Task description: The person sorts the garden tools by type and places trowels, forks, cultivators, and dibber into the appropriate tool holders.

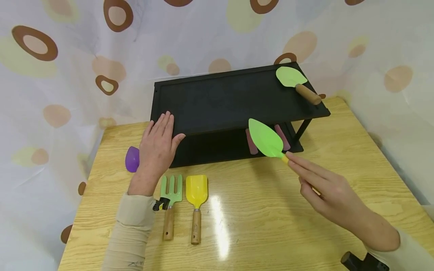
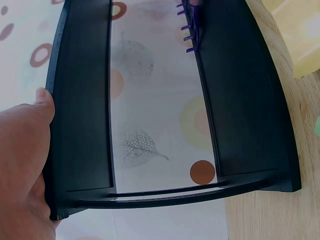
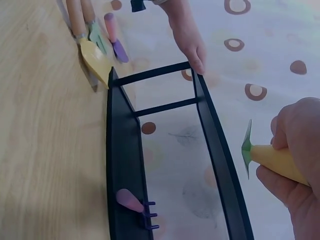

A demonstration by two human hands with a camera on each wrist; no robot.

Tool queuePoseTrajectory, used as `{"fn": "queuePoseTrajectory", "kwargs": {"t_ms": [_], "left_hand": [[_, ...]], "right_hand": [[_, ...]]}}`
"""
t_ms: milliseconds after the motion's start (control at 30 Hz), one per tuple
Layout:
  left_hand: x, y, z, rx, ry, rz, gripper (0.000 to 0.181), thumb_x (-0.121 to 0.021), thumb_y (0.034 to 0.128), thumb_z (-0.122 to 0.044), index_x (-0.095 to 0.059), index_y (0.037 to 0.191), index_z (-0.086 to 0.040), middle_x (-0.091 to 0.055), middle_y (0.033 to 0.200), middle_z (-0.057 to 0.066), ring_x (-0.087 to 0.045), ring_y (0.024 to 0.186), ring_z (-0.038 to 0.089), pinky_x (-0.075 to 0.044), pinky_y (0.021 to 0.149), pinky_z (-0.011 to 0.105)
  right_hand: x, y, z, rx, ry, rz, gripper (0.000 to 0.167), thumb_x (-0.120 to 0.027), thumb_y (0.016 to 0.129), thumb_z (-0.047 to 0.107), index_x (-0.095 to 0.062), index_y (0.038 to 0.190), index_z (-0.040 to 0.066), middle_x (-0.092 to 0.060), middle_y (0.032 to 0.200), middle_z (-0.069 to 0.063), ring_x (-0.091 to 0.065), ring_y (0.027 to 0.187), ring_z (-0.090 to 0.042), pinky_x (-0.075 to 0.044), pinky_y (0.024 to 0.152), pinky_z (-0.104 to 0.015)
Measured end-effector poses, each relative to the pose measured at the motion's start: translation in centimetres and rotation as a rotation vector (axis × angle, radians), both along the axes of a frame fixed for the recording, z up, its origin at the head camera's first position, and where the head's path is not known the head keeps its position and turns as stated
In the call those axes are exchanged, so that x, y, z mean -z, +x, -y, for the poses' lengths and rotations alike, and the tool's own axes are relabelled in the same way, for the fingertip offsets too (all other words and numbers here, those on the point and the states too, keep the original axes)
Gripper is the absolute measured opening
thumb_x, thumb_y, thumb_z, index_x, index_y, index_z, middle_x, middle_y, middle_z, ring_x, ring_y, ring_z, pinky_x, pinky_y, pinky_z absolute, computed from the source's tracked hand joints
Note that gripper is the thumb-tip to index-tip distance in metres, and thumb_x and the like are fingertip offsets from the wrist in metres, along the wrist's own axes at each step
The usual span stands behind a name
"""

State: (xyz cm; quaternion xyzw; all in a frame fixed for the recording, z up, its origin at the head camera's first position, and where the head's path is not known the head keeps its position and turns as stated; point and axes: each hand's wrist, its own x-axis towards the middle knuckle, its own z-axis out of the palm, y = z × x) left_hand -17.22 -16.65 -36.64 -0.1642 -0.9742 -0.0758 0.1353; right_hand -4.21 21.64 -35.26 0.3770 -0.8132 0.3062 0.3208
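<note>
A two-tier black shelf [image 1: 217, 101] stands on the wooden table. My left hand [image 1: 157, 146] rests on its top board at the left front corner, fingers straight. My right hand [image 1: 333, 195] holds a light green trowel [image 1: 266, 139] by its yellow handle [image 3: 277, 162], the blade in front of the shelf's right half. On the top board's right end lies another green trowel [image 1: 291, 77] with a wooden handle. Two pink handles [image 1: 251, 142] show on the lower board. In the right wrist view, a purple hand rake [image 3: 145, 216] lies there.
Left of centre on the table, a green hand fork [image 1: 172, 194] and a yellow shovel [image 1: 196, 190] lie side by side. A purple blade [image 1: 132, 159], partly hidden by my left hand, lies left of the shelf. A spotted cloth [image 1: 203, 37] hangs behind.
</note>
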Motion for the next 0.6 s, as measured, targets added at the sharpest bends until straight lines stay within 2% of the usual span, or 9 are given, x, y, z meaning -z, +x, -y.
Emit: {"fn": "queuePoseTrajectory", "kwargs": {"t_ms": [67,133,200,300,400,500,600], "left_hand": [[-0.1,-0.1,-0.1,0.002,0.002,-0.002,0.068,-0.037,0.1041,-0.049,-0.031,0.155,-0.005,-0.031,0.162,0.012,-0.028,0.151,0.027,-0.016,0.126,0.046],[-0.1,-0.2,-0.1,0.001,0.001,0.003,0.068,-0.037,0.1041,-0.050,-0.030,0.155,-0.006,-0.031,0.162,0.012,-0.027,0.152,0.027,-0.015,0.127,0.046],[-0.2,-0.2,-0.1,-0.003,-0.003,0.009,0.068,-0.036,0.1042,-0.050,-0.029,0.156,-0.006,-0.030,0.162,0.011,-0.026,0.152,0.026,-0.015,0.127,0.046],[-0.3,-0.2,-0.1,-0.006,-0.012,0.021,0.069,-0.035,0.1044,-0.051,-0.028,0.156,-0.006,-0.028,0.163,0.011,-0.025,0.152,0.026,-0.014,0.127,0.046],[-0.2,-0.1,0.0,-0.011,-0.027,0.033,0.069,-0.034,0.1044,-0.051,-0.028,0.156,-0.006,-0.028,0.163,0.011,-0.025,0.153,0.026,-0.014,0.127,0.046],[-0.2,-0.1,0.0,-0.007,-0.021,0.033,0.068,-0.034,0.1046,-0.050,-0.028,0.156,-0.006,-0.028,0.163,0.011,-0.025,0.152,0.027,-0.015,0.127,0.046],[-0.2,-0.2,0.1,-0.005,-0.013,0.034,0.068,-0.033,0.1046,-0.051,-0.028,0.156,-0.006,-0.028,0.163,0.011,-0.024,0.153,0.026,-0.014,0.127,0.046]], "right_hand": [[-0.5,-0.5,0.0,0.009,0.000,-0.019,0.039,-0.041,0.103,0.015,-0.069,0.115,-0.010,-0.068,0.121,-0.026,-0.059,0.089,0.001,-0.027,0.056,-0.003],[-0.8,-0.9,-0.1,0.026,0.012,-0.016,0.040,-0.041,0.103,0.015,-0.069,0.116,-0.010,-0.068,0.122,-0.025,-0.048,0.072,0.003,-0.024,0.054,-0.003],[-0.9,-1.4,-0.2,0.051,0.037,0.000,0.041,-0.040,0.103,0.017,-0.069,0.117,-0.009,-0.067,0.125,-0.023,-0.035,0.063,0.003,-0.022,0.052,-0.004],[-1.0,-2.4,-0.3,0.091,0.061,0.023,0.043,-0.039,0.103,0.020,-0.068,0.119,-0.008,-0.066,0.129,-0.021,-0.021,0.058,0.004,-0.019,0.050,-0.005],[-0.9,-3.6,-0.4,0.117,0.068,0.033,0.038,-0.043,0.098,0.013,-0.068,0.121,-0.007,-0.066,0.129,-0.021,-0.019,0.056,0.003,-0.019,0.048,-0.007],[-0.8,-4.7,-0.3,0.135,0.072,0.050,0.037,-0.051,0.089,-0.001,-0.067,0.122,-0.007,-0.066,0.129,-0.021,-0.019,0.053,0.002,-0.020,0.048,-0.009],[-0.9,-5.8,-0.2,0.149,0.078,0.057,0.043,-0.058,0.080,-0.012,-0.067,0.122,-0.007,-0.065,0.130,-0.021,-0.026,0.052,-0.002,-0.021,0.048,-0.011]]}}
